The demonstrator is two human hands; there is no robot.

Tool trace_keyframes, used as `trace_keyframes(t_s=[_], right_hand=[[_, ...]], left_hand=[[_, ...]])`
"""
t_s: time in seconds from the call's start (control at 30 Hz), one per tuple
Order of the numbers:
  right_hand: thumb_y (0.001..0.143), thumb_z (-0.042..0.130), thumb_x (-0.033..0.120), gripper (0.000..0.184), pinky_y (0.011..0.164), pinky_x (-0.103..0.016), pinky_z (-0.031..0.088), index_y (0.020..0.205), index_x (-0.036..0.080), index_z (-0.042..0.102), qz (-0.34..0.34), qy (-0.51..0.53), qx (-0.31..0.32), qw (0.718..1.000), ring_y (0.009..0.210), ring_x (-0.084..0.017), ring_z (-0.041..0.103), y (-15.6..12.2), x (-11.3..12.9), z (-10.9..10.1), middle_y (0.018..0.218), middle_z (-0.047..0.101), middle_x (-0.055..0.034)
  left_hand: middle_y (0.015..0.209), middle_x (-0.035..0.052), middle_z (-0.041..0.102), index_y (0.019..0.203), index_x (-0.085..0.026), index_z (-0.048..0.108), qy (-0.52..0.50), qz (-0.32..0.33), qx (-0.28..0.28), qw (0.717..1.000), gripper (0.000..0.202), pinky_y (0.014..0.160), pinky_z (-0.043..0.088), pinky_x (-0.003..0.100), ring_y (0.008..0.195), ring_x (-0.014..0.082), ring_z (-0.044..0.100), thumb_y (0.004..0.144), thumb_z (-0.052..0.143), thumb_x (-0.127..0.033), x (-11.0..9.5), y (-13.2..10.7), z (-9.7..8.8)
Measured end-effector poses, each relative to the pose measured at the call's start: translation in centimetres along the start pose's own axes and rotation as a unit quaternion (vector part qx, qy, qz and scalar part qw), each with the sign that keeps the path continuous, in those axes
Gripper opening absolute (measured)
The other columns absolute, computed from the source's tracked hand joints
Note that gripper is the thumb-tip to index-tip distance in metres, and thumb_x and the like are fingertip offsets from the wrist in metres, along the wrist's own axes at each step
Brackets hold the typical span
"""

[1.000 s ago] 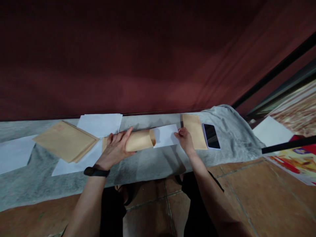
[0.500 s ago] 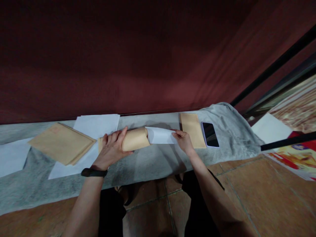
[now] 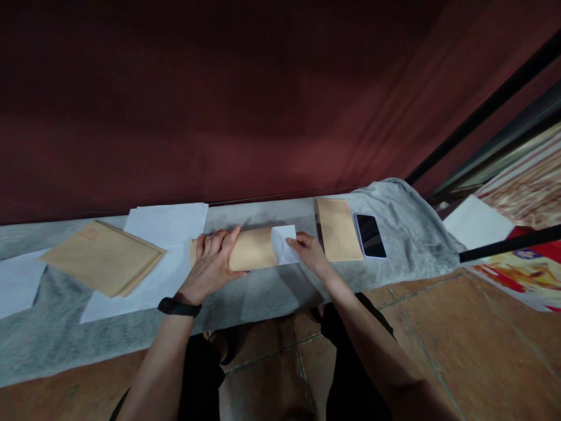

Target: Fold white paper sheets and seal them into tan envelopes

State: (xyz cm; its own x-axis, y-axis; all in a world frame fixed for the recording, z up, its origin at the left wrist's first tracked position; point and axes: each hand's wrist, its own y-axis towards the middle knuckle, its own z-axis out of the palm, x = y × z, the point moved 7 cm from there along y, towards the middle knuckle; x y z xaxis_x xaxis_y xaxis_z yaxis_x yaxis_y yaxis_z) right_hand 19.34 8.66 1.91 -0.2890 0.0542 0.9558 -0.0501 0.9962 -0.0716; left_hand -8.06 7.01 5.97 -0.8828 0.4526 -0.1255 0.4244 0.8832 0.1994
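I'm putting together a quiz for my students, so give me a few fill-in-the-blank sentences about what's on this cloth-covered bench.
The left hand grips a ____ envelope.
The paper in the right hand is ____.
The phone lies screen ____.
The black band is on the ____ wrist.
Missing words: brown; white; up; left.

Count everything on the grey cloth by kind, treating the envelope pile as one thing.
Single brown envelopes: 2, the held envelope under the left hand and the spare envelope beside the phone.
Envelope pile: 1.
White sheets: 4, the tucked sheet in the right hand, three flat sheets at the left, two overlapping.
Phone: 1.
Total: 8.
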Motion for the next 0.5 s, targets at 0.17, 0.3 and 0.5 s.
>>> trace_keyframes(t_s=[0.17,0.3,0.5], right_hand=[[0.092,0.06,0.034,0.022,0.099,-0.032,0.049,0.079,0.022,0.073,-0.071,-0.037,-0.075,0.994,0.114,-0.021,0.063,-0.6,2.0,1.6,0.118,0.069,-0.0075],[0.097,0.052,0.029,0.034,0.106,-0.032,0.046,0.067,0.023,0.067,-0.054,-0.064,-0.024,0.996,0.123,-0.019,0.06,-0.4,2.1,3.6,0.11,0.072,-0.0053],[0.093,0.053,0.022,0.026,0.085,-0.025,0.053,0.07,0.023,0.064,0.003,-0.09,-0.024,0.996,0.09,-0.016,0.067,-0.2,0.9,5.1,0.098,0.07,-0.0031]], left_hand=[[0.147,0.021,0.048,0.164,-0.021,0.013,-0.006,-0.004,-0.003,1.0,0.116,0.121,0.019,0.063,0.137,0.0421,0.045,0.074,0.078,-0.054,-0.6,0.4,0.5],[0.147,0.021,0.047,0.165,-0.02,0.014,-0.021,0.007,-0.002,1.0,0.117,0.122,0.017,0.062,0.139,0.042,0.043,0.074,0.078,-0.056,-1.1,0.7,0.8],[0.148,0.0196,0.048,0.165,-0.023,0.013,-0.028,0.013,0.01,0.999,0.115,0.122,0.018,0.062,0.14,0.0414,0.043,0.075,0.076,-0.057,-1.5,0.8,1.4]])
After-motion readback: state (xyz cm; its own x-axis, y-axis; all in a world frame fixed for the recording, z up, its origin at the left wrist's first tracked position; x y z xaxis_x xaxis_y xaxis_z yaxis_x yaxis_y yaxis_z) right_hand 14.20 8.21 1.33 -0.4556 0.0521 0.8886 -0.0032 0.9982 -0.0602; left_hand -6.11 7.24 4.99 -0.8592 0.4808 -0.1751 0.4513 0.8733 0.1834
